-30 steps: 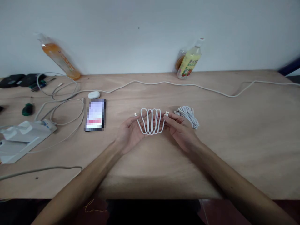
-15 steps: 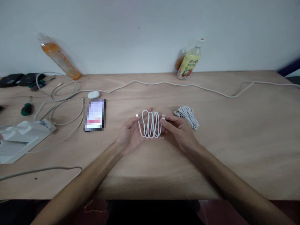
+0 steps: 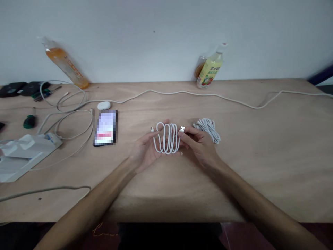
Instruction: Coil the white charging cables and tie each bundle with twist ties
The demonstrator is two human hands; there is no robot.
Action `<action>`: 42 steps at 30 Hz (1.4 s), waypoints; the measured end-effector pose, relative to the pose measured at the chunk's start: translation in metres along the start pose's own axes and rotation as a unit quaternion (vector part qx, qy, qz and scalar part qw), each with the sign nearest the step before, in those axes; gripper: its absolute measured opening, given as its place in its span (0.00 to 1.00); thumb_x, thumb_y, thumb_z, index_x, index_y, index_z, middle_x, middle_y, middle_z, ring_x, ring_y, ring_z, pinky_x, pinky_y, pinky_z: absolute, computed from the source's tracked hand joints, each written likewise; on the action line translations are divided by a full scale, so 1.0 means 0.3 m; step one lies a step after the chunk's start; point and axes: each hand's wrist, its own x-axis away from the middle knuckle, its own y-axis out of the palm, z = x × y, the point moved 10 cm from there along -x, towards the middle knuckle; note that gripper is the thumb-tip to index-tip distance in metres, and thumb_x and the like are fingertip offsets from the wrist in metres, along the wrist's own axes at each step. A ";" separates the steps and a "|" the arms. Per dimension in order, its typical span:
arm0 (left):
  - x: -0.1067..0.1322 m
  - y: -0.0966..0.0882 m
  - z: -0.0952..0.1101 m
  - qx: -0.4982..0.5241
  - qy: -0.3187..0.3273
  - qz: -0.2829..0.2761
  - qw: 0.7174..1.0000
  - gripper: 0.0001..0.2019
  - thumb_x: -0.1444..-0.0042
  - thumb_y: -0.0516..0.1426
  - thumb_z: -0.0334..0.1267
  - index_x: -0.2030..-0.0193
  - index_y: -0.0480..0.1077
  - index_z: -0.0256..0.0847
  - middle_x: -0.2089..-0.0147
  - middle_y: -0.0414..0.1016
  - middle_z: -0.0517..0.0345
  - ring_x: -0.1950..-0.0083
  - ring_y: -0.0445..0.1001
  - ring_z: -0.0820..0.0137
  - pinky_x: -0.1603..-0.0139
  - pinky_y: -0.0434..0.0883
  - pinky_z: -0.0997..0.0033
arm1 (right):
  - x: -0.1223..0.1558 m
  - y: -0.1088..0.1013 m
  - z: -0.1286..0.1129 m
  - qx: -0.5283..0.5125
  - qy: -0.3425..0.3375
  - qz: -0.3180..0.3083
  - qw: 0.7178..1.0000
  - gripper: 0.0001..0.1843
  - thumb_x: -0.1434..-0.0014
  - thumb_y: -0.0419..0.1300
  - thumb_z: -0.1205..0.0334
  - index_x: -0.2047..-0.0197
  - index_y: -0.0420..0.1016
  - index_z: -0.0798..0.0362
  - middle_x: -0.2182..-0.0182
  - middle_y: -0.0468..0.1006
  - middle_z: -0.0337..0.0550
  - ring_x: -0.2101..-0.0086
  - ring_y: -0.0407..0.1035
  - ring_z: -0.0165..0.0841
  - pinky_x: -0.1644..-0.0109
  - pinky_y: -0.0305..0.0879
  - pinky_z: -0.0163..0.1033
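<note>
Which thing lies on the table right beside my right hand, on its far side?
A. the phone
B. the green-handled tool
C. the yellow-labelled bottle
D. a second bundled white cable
D: a second bundled white cable lies on the table just beyond the right hand, which with the left hand holds the looped white cable.
</note>
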 end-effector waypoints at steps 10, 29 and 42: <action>-0.007 0.008 0.001 -0.020 0.019 -0.021 0.999 0.31 0.24 0.54 0.29 0.17 0.61 0.48 0.34 0.83 0.40 0.40 0.87 0.47 0.38 0.84 0.38 | 0.000 -0.008 -0.005 0.010 -0.011 0.004 1.000 0.18 0.36 0.72 0.43 0.66 0.84 0.48 0.74 0.74 0.35 0.74 0.64 0.30 0.72 0.60 0.37; -0.008 -0.015 0.019 0.022 0.039 0.021 0.999 0.31 0.25 0.56 0.33 0.17 0.62 0.44 0.34 0.84 0.41 0.34 0.84 0.50 0.26 0.74 0.43 | -0.011 -0.017 0.002 0.022 -0.021 0.005 1.000 0.23 0.35 0.70 0.37 0.66 0.81 0.48 0.70 0.80 0.40 0.73 0.69 0.32 0.75 0.65 0.37; -0.008 -0.018 0.017 0.034 0.038 0.019 0.999 0.34 0.26 0.54 0.31 0.15 0.58 0.44 0.33 0.83 0.41 0.35 0.85 0.50 0.26 0.74 0.42 | -0.006 -0.021 0.007 0.005 -0.017 0.018 1.000 0.20 0.35 0.70 0.39 0.65 0.83 0.48 0.71 0.79 0.40 0.72 0.70 0.33 0.76 0.66 0.36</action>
